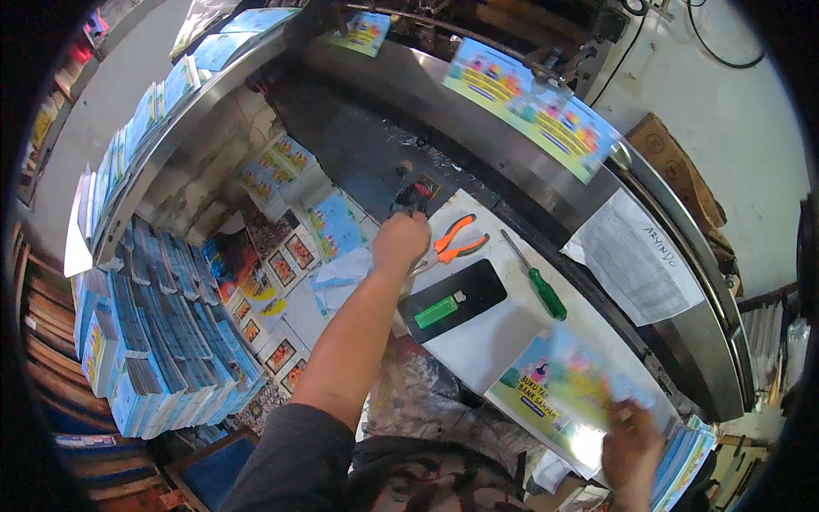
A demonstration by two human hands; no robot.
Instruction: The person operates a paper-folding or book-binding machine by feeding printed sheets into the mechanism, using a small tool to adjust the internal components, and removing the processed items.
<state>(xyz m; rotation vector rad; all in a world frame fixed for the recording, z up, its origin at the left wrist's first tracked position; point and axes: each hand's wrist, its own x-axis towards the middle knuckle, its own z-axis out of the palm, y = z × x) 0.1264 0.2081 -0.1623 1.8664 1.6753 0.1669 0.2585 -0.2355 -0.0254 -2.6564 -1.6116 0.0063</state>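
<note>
Left hand point(401, 241): curled narrow, contents can't tell, pliers point(442, 246) at its 3 o'clock | right hand point(633, 448): blurred, grip can't tell, at booklet's 4 o'clock edge | booklet point(536, 388): between 4 and 5 o'clock from phone point(478, 286)

right: pale wall point(772, 128), dark cable point(727, 65) | left: wooden slats point(61, 352) | upper left: grey surface point(128, 60)
</note>
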